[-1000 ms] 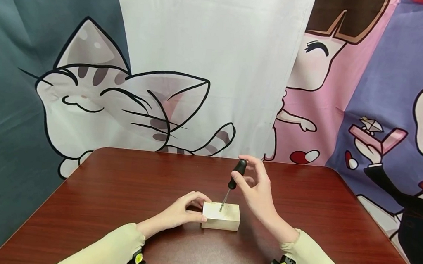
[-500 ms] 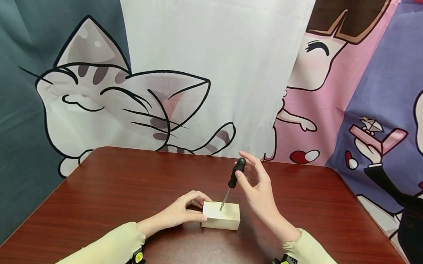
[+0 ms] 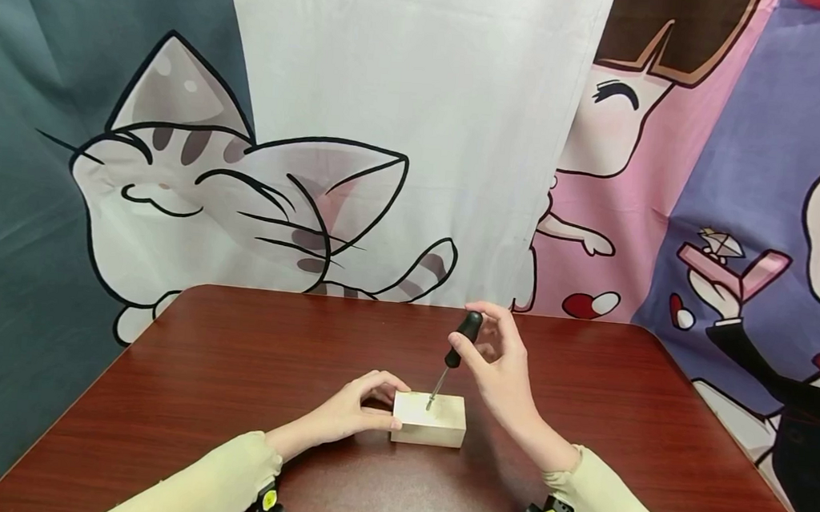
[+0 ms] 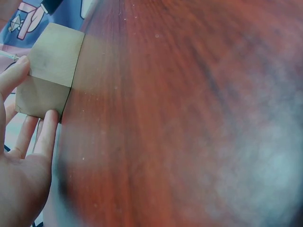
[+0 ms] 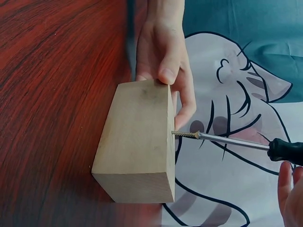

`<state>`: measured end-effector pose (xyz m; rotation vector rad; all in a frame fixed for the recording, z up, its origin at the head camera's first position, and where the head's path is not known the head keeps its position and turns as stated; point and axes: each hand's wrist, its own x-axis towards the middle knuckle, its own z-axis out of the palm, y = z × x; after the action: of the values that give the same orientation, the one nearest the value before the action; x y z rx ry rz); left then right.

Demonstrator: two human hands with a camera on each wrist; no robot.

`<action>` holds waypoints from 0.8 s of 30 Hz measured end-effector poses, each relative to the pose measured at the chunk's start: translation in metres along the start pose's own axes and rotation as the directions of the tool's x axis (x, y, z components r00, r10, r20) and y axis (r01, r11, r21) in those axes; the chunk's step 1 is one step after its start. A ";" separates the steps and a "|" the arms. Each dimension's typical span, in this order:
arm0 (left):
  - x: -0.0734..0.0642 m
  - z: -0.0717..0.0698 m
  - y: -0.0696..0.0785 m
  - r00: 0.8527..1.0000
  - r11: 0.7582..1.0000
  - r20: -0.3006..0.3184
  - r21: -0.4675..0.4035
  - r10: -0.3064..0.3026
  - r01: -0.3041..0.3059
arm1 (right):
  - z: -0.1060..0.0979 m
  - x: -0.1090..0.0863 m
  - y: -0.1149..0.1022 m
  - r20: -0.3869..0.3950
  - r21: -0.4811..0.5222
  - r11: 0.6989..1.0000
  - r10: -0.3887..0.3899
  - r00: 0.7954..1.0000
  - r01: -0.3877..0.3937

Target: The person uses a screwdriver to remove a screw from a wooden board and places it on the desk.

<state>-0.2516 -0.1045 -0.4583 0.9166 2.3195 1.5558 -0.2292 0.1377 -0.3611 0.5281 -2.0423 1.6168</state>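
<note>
Midway between the table's (image 3: 266,333) side edges, the left hand (image 3: 350,404) clamps the wooden block (image 3: 432,434) while the right hand (image 3: 504,376) apparently pinches the screwdriver (image 3: 463,342) to drive the screw (image 5: 186,135), calling next for steady turns.

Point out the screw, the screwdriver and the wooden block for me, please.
Screw (image 5: 185,134): right wrist view, on its exposed threaded part.
Screwdriver (image 5: 251,144): right wrist view, on its metal shaft.
Wooden block (image 5: 134,128): right wrist view, on its broad side face.

No readable text, brands, numbers or signs.
</note>
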 end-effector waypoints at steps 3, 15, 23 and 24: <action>0.000 0.000 0.000 1.000 1.000 0.001 -0.001 -0.001 0.001 | -0.002 0.000 -0.001 0.017 0.010 1.000 0.000 1.000 0.000; -0.001 0.000 0.002 1.000 1.000 -0.009 0.016 0.006 -0.006 | -0.004 0.000 0.003 0.058 0.028 0.999 -0.030 0.998 0.028; 0.000 0.001 0.000 1.000 1.000 -0.003 0.004 0.000 0.000 | -0.001 -0.002 -0.018 -0.037 -0.039 0.998 0.055 0.998 -0.056; 0.000 0.000 0.001 1.000 1.000 -0.003 0.005 -0.001 0.001 | -0.001 -0.002 -0.018 -0.036 -0.036 0.998 0.056 0.998 -0.057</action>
<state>-0.2511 -0.1042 -0.4580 0.9139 2.3263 1.5531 -0.2175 0.1344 -0.3476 0.4299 -2.0748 1.6056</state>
